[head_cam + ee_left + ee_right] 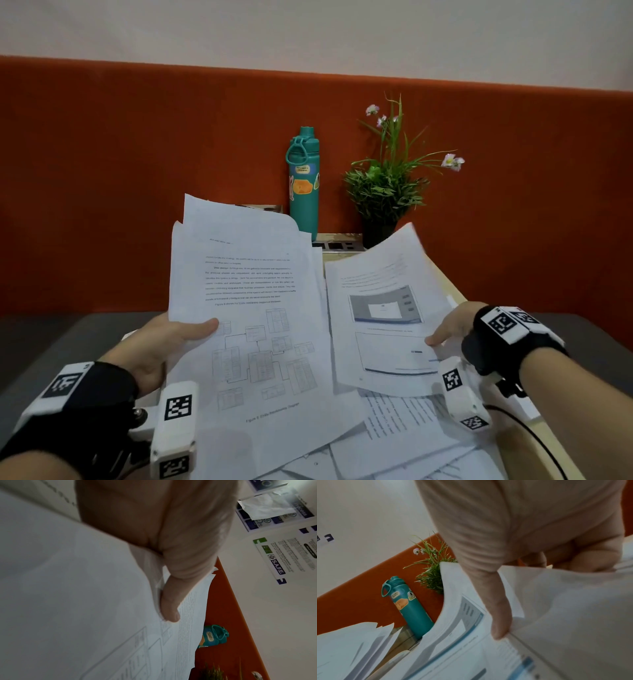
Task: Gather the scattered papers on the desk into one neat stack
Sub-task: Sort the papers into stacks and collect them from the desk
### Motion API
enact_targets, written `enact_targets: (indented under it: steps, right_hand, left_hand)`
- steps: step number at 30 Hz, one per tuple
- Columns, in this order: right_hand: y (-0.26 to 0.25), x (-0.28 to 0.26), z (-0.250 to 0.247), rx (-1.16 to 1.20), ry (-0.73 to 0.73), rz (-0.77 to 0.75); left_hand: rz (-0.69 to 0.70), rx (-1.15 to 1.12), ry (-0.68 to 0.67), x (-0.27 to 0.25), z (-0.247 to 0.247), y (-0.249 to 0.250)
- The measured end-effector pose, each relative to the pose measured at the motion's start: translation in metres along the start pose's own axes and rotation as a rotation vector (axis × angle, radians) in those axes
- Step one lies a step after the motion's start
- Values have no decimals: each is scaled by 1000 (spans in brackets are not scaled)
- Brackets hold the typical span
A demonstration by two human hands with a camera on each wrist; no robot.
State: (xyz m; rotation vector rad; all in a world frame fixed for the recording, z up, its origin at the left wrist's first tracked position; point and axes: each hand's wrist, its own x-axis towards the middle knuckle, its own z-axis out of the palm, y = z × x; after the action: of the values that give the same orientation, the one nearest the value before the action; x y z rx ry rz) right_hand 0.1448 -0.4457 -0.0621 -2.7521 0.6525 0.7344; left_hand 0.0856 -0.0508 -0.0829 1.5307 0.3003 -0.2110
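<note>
My left hand [171,342] grips a bundle of several printed sheets [250,308] by its left edge, thumb [169,609] on top; the top page shows text and a diagram. The bundle is lifted and tilted above the desk. My right hand [448,329] pinches a sheet with screenshots [383,318] by its right edge, thumb [500,626] on top and fingers underneath, raised beside the bundle. More loose papers [404,431] lie overlapped on the desk below.
A teal water bottle [304,181] and a potted plant [387,185] stand at the back against the orange partition [137,171]. A power strip [337,245] lies between them. The desk edge [455,291] runs along the right; posters [281,555] hang on the wall.
</note>
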Motion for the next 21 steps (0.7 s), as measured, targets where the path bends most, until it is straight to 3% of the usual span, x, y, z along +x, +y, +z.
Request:
enact_targets:
  steps: [4, 8, 11, 18, 21]
  right_hand:
    - [10, 7, -6, -83, 45, -11]
    - [40, 34, -22, -157, 205, -40]
    - [51, 57, -17, -300, 139, 10]
    - [64, 105, -9, -508, 113, -72]
    - [47, 63, -21, -534, 142, -64]
  left_hand:
    - [7, 0, -4, -3, 0, 1]
    - [20, 7, 8, -5, -3, 4]
    - [19, 17, 9, -3, -2, 4]
    - [-4, 26, 13, 0, -1, 1]
    - [-7, 21, 14, 0, -1, 1]
